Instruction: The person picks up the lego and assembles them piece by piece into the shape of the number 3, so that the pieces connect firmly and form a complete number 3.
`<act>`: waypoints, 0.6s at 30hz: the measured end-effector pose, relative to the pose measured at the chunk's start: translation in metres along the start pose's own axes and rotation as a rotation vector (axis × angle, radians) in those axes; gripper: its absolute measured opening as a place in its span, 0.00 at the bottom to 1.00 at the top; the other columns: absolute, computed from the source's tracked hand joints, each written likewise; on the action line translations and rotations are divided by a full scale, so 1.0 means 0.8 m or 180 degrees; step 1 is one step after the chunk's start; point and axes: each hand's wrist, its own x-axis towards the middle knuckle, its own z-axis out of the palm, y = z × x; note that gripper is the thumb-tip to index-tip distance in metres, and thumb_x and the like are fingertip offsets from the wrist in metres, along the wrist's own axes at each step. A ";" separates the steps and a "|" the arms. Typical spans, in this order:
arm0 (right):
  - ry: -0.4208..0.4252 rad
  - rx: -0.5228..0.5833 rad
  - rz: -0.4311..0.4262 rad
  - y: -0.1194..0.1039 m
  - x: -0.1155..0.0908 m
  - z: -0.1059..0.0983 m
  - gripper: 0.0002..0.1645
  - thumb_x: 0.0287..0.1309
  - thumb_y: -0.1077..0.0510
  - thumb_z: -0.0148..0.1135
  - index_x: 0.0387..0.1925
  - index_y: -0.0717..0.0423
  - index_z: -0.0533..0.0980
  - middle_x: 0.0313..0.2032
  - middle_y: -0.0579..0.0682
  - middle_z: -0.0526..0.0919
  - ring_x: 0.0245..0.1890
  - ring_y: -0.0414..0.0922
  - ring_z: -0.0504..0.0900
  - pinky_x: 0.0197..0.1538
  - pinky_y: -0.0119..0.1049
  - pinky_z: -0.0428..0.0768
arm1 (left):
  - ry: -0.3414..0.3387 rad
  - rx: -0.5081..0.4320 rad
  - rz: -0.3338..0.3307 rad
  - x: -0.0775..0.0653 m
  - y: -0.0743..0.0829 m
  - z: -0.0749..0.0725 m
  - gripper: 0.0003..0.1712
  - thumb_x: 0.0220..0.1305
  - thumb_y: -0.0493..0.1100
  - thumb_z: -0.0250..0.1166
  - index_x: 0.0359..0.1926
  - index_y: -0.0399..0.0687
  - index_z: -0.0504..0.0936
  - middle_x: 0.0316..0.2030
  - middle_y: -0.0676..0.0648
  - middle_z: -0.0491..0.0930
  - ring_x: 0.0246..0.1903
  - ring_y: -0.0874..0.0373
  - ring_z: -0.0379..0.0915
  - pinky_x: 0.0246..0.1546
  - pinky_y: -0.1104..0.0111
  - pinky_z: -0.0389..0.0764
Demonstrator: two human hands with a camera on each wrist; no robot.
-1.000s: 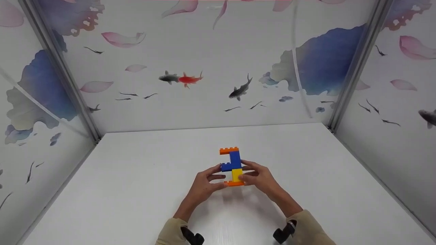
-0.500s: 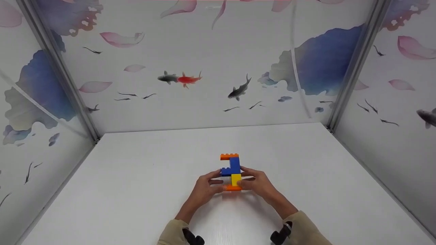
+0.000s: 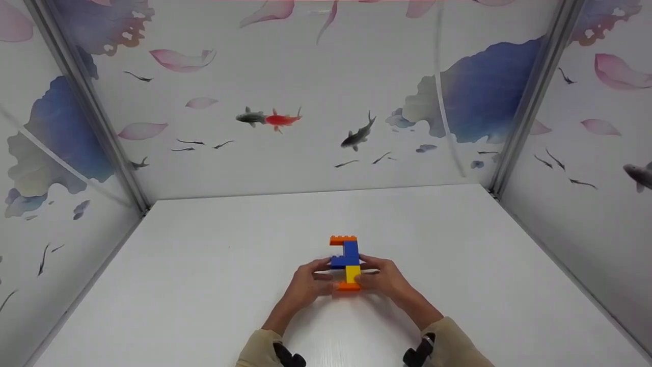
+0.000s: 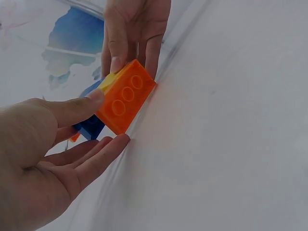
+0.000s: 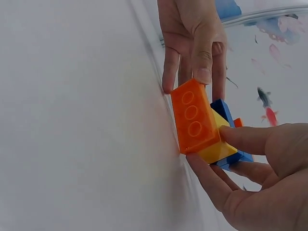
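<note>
A toy brick model stands upright between the two hands in the head view. From top to bottom it has an orange brick (image 3: pixel 343 239), blue bricks (image 3: pixel 351 250), a yellow brick (image 3: pixel 352 273) and an orange bottom brick (image 3: pixel 349 287). My left hand (image 3: pixel 305 282) grips its left side, with the thumb at the orange bottom brick and fingertips near the lower blue one. On the other side, my right hand (image 3: pixel 388 278) holds the model, thumb on the yellow brick and fingers behind. Both wrist views show the orange brick's hollow underside (image 4: pixel 127 96), so the model is off the table.
The white tabletop (image 3: pixel 214 265) spreads around the hands. Printed panels enclose it at the back (image 3: pixel 305 153), left and right, with metal posts (image 3: pixel 501 158) at the corners. A dark device (image 3: pixel 290 355) sits at each wrist.
Both hands have brought the brick model down and slightly nearer to me, closer to the tabletop. Their hold on it looks the same.
</note>
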 end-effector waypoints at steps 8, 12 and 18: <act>0.0023 0.0010 0.0061 -0.001 0.001 0.003 0.36 0.61 0.57 0.69 0.70 0.51 0.70 0.61 0.60 0.80 0.57 0.53 0.81 0.57 0.43 0.84 | -0.0007 0.0072 -0.0031 -0.001 -0.001 -0.002 0.39 0.63 0.43 0.70 0.72 0.42 0.67 0.66 0.36 0.73 0.60 0.41 0.77 0.55 0.54 0.84; 0.0044 -0.0030 0.0071 -0.003 -0.001 0.004 0.34 0.61 0.58 0.69 0.69 0.52 0.71 0.60 0.59 0.81 0.56 0.53 0.81 0.58 0.44 0.84 | -0.0016 0.0104 -0.0059 -0.001 -0.002 -0.001 0.39 0.64 0.43 0.69 0.73 0.42 0.66 0.66 0.36 0.73 0.61 0.42 0.76 0.56 0.54 0.83; 0.0023 -0.0012 0.0129 -0.001 0.002 0.004 0.33 0.61 0.58 0.68 0.68 0.54 0.72 0.59 0.58 0.81 0.54 0.50 0.82 0.57 0.42 0.84 | 0.0023 0.0175 -0.0117 0.001 -0.001 0.000 0.37 0.64 0.43 0.69 0.71 0.40 0.67 0.63 0.37 0.75 0.58 0.44 0.78 0.54 0.58 0.85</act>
